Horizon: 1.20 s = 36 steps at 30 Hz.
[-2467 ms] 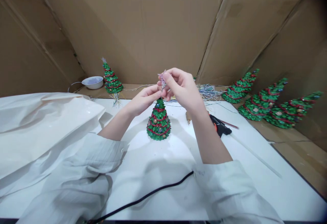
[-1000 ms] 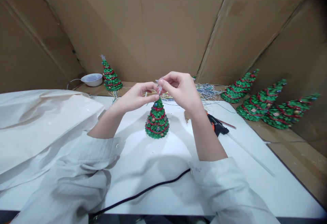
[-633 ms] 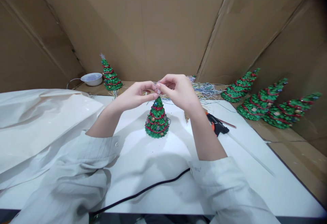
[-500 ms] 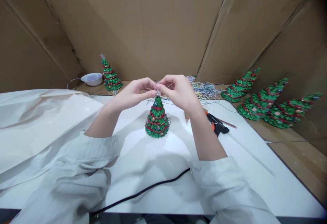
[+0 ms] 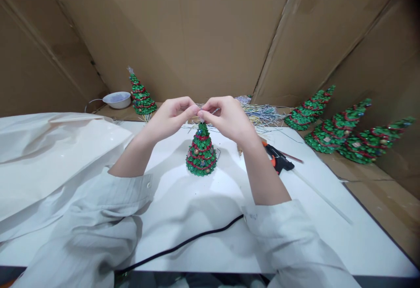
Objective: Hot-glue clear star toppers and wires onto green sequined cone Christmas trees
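A small green Christmas tree (image 5: 201,153) with red garland and small baubles stands upright on the white table. At its tip, my left hand (image 5: 173,116) and my right hand (image 5: 226,117) meet, thumbs and forefingers pinched together. Between them is a silvery tree topper (image 5: 201,120), mostly hidden by the fingertips, so its shape cannot be made out. Both hands are closed on it from either side.
Right of my right forearm lies an orange and black glue gun (image 5: 278,159) with a clear glue stick. Bundled thin wires (image 5: 262,115), a white bowl (image 5: 117,100) and more trees (image 5: 339,126) stand behind. A black cable (image 5: 190,240) crosses in front; pale sheeting (image 5: 55,156) covers the left.
My fingertips have drawn closer together over the tree's tip, covering more of the silvery topper. The tree stays in place; the view has shifted very slightly.
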Tool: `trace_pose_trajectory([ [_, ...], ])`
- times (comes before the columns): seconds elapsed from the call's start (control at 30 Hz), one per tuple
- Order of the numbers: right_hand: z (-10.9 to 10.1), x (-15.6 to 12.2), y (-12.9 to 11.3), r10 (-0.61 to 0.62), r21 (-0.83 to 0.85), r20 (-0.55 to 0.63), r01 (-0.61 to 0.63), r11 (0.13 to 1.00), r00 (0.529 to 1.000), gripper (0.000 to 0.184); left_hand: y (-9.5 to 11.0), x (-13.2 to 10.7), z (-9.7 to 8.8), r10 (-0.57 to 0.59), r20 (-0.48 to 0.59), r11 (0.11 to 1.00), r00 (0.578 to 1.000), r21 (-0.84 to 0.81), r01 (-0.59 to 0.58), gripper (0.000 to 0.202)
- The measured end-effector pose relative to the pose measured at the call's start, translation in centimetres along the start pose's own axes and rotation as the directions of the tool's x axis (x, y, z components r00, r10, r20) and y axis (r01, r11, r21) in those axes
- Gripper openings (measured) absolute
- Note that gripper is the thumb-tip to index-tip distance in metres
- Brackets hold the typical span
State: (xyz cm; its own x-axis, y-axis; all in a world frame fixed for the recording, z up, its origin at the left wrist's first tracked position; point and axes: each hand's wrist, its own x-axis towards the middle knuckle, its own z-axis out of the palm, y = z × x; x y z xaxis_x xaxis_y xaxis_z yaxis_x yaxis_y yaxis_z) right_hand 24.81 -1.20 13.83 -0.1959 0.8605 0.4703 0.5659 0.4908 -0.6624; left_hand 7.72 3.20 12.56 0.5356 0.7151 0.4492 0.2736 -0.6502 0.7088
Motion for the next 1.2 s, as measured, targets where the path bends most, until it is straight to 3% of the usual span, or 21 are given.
trace_pose_trajectory([
  [0.37,-0.2,0.1,0.3,-0.014,0.012,0.019,0.013,1.0,1.0,0.016,0.2,-0.1,0.1,0.034,-0.056,0.995,0.998,0.101,-0.028,0.032],
  [0.57,-1.0,-0.1,0.8,-0.008,0.105,0.11,-0.003,0.994,0.994,0.017,0.6,-0.2,0.1,0.046,-0.075,0.986,0.996,0.161,-0.033,0.031],
  [1.2,-1.6,-0.2,0.9,0.012,-0.066,0.141,-0.003,0.998,0.99,0.016,0.9,-0.4,0.3,0.037,-0.066,0.967,0.997,0.254,-0.019,0.038],
])
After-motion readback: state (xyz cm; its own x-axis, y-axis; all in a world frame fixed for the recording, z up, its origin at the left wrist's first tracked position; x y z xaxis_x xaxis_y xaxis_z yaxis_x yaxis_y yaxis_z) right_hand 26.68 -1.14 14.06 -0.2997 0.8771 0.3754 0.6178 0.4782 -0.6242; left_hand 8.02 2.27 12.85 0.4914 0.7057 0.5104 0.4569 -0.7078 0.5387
